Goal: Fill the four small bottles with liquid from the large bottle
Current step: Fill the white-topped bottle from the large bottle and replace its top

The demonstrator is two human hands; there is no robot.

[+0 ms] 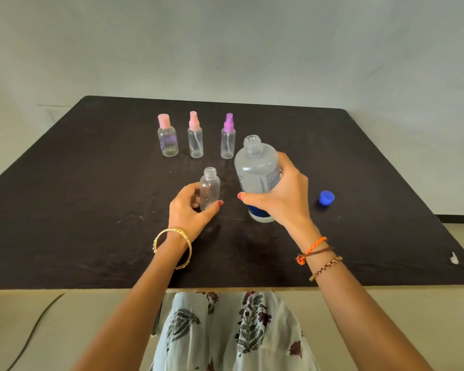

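On the dark table: all the bottles stand in the middle of the table point(91, 210), seen from the head view.
Hidden or unclear: the left fingers behind the small open bottle are covered by its clear wall; the large bottle's label print is too small to read; its liquid level is hard to make out; whether its base touches the table cannot be told.
Small open bottle point(210, 188): upright, capless, at the centre of the table.
Left hand point(189, 208): at 7 o'clock of that bottle, thumb and fingers curled round its lower body.
Large bottle point(256, 172): at 3 o'clock of the small open bottle, just beside it, capless, roughly upright.
Right hand point(281, 194): wrapped round the large bottle's middle from its 4 o'clock side, thumb across the front.
Blue cap point(326, 197): lies at 3 o'clock of the right hand, apart from it.
Far row, at 12 o'clock of the hands: pink-capped bottle point(168, 137), pink spray bottle point(195, 136), purple spray bottle point(228, 137), all upright and closed.
Wrists: gold bangle point(172, 247) on the left, thread bands point(316, 254) on the right.
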